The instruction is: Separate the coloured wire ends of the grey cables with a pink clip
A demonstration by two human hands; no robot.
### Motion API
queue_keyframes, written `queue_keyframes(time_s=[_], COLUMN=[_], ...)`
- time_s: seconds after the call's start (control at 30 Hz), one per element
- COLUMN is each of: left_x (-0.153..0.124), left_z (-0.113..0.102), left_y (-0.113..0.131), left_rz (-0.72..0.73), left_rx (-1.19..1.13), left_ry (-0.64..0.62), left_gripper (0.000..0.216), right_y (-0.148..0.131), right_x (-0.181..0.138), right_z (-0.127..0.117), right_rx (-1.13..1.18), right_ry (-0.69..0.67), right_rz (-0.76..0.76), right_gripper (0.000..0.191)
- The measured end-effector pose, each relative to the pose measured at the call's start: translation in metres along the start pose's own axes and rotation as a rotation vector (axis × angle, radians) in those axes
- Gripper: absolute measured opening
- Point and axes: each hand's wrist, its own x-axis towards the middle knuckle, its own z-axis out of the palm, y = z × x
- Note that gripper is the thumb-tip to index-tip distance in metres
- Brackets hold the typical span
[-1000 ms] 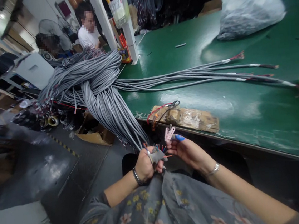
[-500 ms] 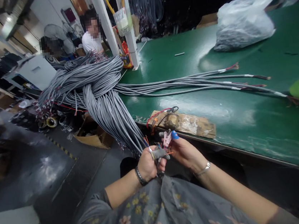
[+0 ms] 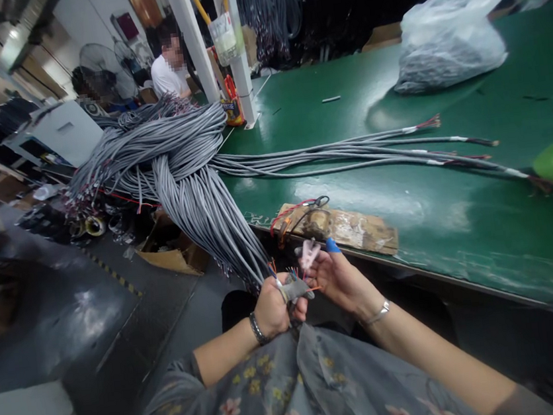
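My left hand (image 3: 274, 308) is closed around the end of a grey cable, just above my lap. Its thumb wears a grey covering (image 3: 293, 290). Thin coloured wires (image 3: 294, 273), among them orange, blue and red, fan out from this grip. To the right, my right hand (image 3: 337, 280) has its thumb, capped in blue tape (image 3: 332, 246), held apart from its fingers. A pale pink covering (image 3: 309, 254) shows at those blurred fingertips, close to the wires. Whether a fingertip touches a wire, I cannot tell.
A thick bundle of grey cables (image 3: 195, 190) drapes over the green table (image 3: 463, 266) at left. A worn wooden board (image 3: 359, 231) lies at the near edge. Farther back stand a plastic bag (image 3: 447, 41) and a white post (image 3: 239, 58). A person (image 3: 168, 70) sits beyond.
My right thumb has moved right and away from its fingers, widening the gap. My left hand keeps its grip on the cable, almost unmoved.
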Motion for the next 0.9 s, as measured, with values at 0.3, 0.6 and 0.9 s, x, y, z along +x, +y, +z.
queue_keyframes(time_s=[0.3,0.6,0.9], left_x=[-0.004,0.001,0.003], left_z=[0.005,0.009,0.008], left_y=[0.001,0.004,0.0], left_rz=[0.102,0.098,0.093], left_rx=[0.012,0.013,0.051], left_ry=[0.067,0.104,0.107], left_gripper=[0.044,0.045,0.044], right_y=[0.002,0.009,0.007], right_x=[-0.001,0.006,0.01], right_z=[0.006,0.0,0.002], right_rx=[-0.135,-0.19,-0.059], right_ry=[0.082,0.018,0.048], right_rz=[-0.166,-0.201,-0.153], right_gripper=[0.035,0.047,0.039])
